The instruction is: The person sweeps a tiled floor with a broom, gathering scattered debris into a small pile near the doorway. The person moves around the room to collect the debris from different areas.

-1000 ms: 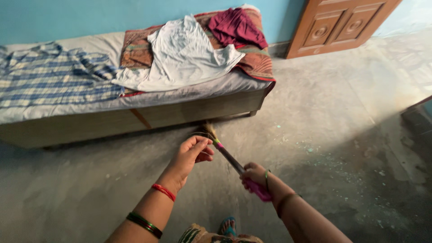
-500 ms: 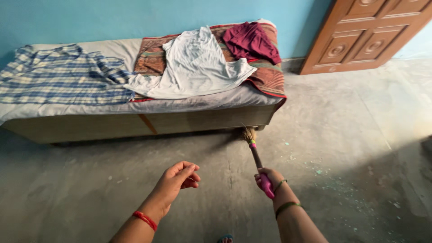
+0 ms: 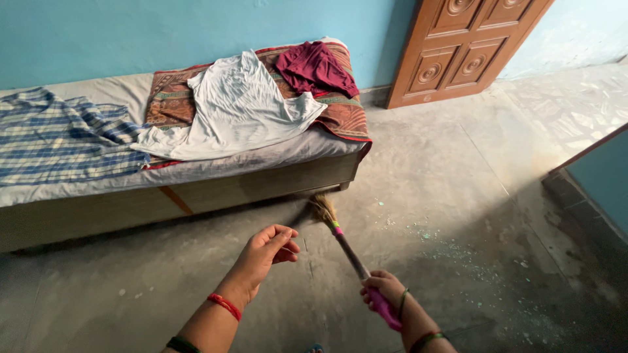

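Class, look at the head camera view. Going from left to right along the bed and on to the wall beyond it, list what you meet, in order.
Blue checked cloth → white shirt → maroon garment → wooden door.

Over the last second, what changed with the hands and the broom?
The left hand let go of the broom and now hovers open beside it. The right hand keeps its grip on the pink handle, and the bristles sit at the foot of the bed. The clothes on the bed lie as before.
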